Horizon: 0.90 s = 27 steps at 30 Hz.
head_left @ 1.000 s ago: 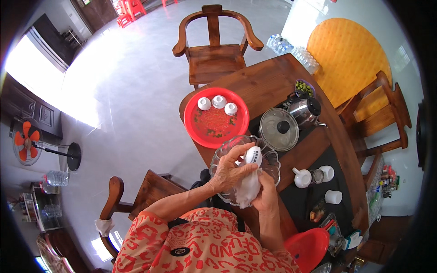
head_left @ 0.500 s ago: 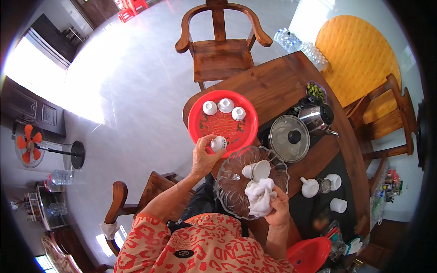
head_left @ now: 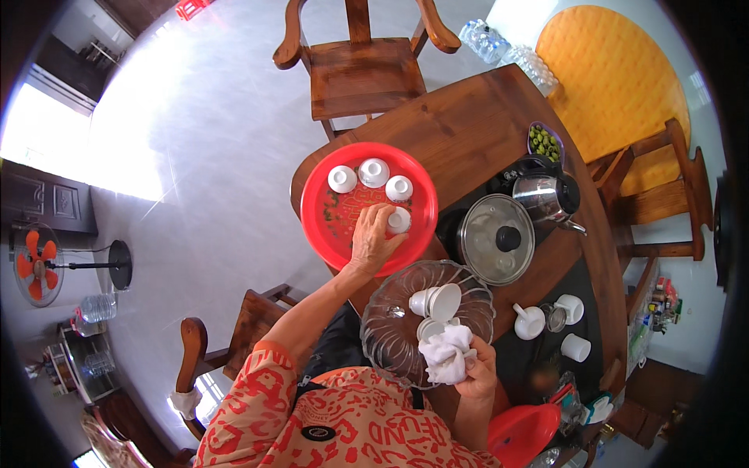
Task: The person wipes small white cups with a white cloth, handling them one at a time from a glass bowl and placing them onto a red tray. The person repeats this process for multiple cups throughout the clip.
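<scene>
My left hand [head_left: 373, 240] is over the round red tray [head_left: 314, 226], its fingers closed on a small white cup [head_left: 399, 221] that is upside down at the tray's right side. Three more upturned cups stand in the far part of the tray: a left cup [head_left: 342, 179], a middle cup [head_left: 374, 172] and a right cup [head_left: 399, 188]. Bunched in my right hand [head_left: 478, 373] is a white cloth [head_left: 446, 355], held above a scalloped glass bowl [head_left: 382, 331]. White cups [head_left: 445, 303] lie inside that bowl, partly covered by the cloth.
Right of the bowl are a glass-lidded pot [head_left: 485, 246] and a steel kettle [head_left: 538, 195]. A white teapot [head_left: 530, 321] and white cups [head_left: 576, 348] stand on the dark mat. Green fruit [head_left: 544, 144] fills a dish at the far right. Wooden chairs [head_left: 367, 74] surround the table.
My left hand has moved the cup from above the tray's near rim further in, turning it upside down beside the other cups. My right hand stays by the bowl with the cloth.
</scene>
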Tool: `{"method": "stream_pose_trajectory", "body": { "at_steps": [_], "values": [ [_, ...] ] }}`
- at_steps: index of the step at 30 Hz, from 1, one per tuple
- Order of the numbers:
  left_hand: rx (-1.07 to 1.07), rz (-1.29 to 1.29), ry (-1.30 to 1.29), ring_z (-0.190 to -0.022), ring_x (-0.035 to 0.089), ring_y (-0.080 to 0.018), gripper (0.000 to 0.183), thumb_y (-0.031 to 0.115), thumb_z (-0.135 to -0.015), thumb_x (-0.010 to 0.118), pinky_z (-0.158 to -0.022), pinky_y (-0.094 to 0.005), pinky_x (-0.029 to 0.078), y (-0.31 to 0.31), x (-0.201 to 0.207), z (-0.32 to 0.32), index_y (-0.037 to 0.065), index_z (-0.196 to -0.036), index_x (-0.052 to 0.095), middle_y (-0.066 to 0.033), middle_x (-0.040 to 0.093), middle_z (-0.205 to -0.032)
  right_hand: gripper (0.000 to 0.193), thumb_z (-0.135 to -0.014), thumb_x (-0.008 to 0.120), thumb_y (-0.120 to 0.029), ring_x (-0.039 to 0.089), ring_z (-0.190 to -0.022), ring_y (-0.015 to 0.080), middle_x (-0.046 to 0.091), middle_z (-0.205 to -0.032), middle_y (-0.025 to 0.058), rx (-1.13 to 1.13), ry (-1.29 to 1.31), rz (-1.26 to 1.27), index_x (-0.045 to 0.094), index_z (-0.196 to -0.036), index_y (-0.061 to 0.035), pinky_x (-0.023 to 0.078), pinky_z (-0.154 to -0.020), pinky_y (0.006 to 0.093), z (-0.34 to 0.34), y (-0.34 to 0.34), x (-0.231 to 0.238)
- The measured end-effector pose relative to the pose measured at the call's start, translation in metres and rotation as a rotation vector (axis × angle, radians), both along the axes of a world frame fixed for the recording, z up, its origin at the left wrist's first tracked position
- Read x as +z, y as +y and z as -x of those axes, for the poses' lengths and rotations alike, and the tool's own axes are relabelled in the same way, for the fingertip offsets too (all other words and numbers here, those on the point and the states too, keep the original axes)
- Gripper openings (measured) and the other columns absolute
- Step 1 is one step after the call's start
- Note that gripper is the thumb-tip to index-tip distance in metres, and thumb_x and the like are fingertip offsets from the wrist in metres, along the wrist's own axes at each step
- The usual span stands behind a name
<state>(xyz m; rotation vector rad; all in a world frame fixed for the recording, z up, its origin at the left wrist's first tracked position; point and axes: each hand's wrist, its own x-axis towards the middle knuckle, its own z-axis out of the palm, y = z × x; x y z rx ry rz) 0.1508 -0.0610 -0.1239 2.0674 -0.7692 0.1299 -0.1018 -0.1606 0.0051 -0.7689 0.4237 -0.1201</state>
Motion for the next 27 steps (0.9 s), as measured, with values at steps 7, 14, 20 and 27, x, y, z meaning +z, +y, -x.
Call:
{"method": "stream_pose_trajectory", "body": {
  "at_steps": [7, 14, 20, 27],
  "values": [
    [-0.001, -0.016, 0.031, -0.101, 0.050, -0.0327, 0.057, 0.010, -0.058, 0.079, -0.086, -0.0414, 0.044, -0.015, -0.010, -0.001, 0.004, -0.107, 0.051, -0.0135, 0.054, -0.108, 0.056, -0.078, 0.063, -0.018, 0.061, -0.100, 0.0277, 0.058, -0.111, 0.0215, -0.049, 0.006, -0.002, 0.046, -0.120, 0.0154, 0.048, -0.090, 0.0379, -0.002, -0.003, 0.002],
    [0.004, 0.042, 0.077, -0.103, 0.049, -0.0345, 0.060, 0.011, -0.058, 0.080, -0.088, -0.0416, 0.044, -0.018, -0.012, -0.003, 0.003, -0.109, 0.050, -0.0155, 0.050, -0.111, 0.062, -0.074, 0.073, -0.022, 0.063, -0.094, 0.0240, 0.061, -0.107, 0.0181, -0.126, 0.037, 0.012, 0.048, -0.118, 0.0138, 0.051, -0.084, 0.0362, 0.008, -0.007, -0.003],
    [0.112, 0.017, 0.050, -0.099, 0.054, -0.0318, 0.039, 0.011, -0.067, 0.077, -0.085, -0.0399, 0.045, 0.027, 0.022, -0.005, 0.004, -0.100, 0.058, -0.0142, 0.056, -0.103, 0.068, -0.074, 0.073, -0.023, 0.062, -0.099, 0.0269, 0.059, -0.112, 0.0214, -0.257, -0.002, 0.066, 0.043, -0.122, 0.0155, 0.050, -0.087, 0.0372, 0.025, -0.024, 0.005],
    [-0.390, -0.039, -0.095, -0.082, 0.060, -0.0264, 0.019, 0.002, -0.068, 0.072, -0.070, -0.0355, 0.050, 0.051, 0.102, 0.067, 0.003, -0.086, 0.064, -0.0104, 0.060, -0.089, 0.057, -0.077, 0.063, -0.022, 0.062, -0.096, 0.0254, 0.059, -0.110, 0.0211, -0.366, -0.017, 0.155, 0.046, -0.118, 0.0127, 0.050, -0.084, 0.0348, 0.051, -0.029, 0.008]
  ]
}}
